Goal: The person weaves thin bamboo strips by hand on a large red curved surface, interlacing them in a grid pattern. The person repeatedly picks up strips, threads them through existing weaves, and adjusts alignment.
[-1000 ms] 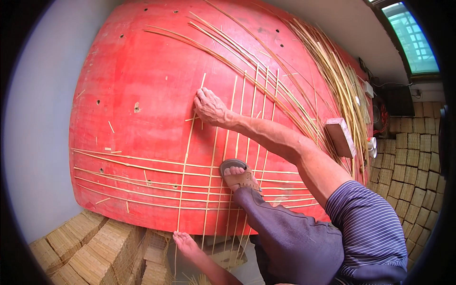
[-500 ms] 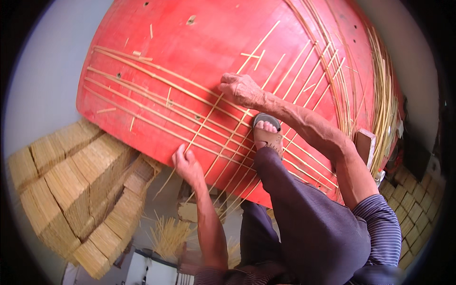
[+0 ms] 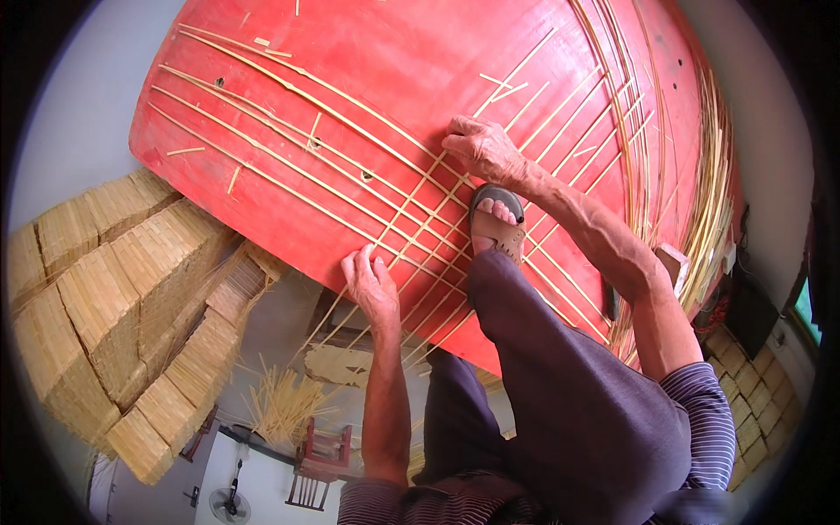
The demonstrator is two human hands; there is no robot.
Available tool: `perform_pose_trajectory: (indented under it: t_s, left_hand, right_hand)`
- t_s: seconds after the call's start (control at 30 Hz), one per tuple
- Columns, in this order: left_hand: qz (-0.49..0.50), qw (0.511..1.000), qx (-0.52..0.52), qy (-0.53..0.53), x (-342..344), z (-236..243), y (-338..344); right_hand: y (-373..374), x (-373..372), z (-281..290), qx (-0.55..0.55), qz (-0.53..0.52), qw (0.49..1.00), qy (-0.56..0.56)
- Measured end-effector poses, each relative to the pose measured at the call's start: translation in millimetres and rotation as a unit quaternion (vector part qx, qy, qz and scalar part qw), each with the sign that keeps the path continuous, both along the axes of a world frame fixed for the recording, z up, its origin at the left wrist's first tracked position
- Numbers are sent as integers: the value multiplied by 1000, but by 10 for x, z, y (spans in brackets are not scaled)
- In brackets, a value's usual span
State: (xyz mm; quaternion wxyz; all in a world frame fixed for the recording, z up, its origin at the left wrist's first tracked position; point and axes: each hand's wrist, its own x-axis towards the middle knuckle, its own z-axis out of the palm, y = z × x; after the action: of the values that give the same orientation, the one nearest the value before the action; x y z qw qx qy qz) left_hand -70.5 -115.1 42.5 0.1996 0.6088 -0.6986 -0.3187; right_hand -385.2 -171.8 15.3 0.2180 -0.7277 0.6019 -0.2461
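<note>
Several pale strips (image 3: 287, 85) already cross on the red board (image 3: 367, 52) beside a sandalled foot (image 3: 499, 229), their left stretches not yet interlaced. Left hand (image 3: 374, 287) and right hand (image 3: 486, 152) curl fingers over them, grip impossible to tell; farther right lies an unworked bundle (image 3: 713, 166).

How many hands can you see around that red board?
2: the left hand by the near edge of the red board, and the right hand farther in, just beyond the sandalled foot. No other hands show.
</note>
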Motion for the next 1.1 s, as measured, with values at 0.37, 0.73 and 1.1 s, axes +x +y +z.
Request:
perform_pose_trajectory:
  t_s: [0.37, 0.73, 1.1]
  left_hand:
    - [-24, 999, 12, -32, 37, -15, -4]
    - [-22, 1000, 6, 0, 64, -61, 29]
    - [-46, 999, 16, -2, 46, 15, -249]
  right_hand:
    - [21, 27, 44, 28, -6, 1000, -8]
    - [29, 4, 47, 14, 19, 1000, -12]
    - [433, 516, 312, 118, 8, 989, 93]
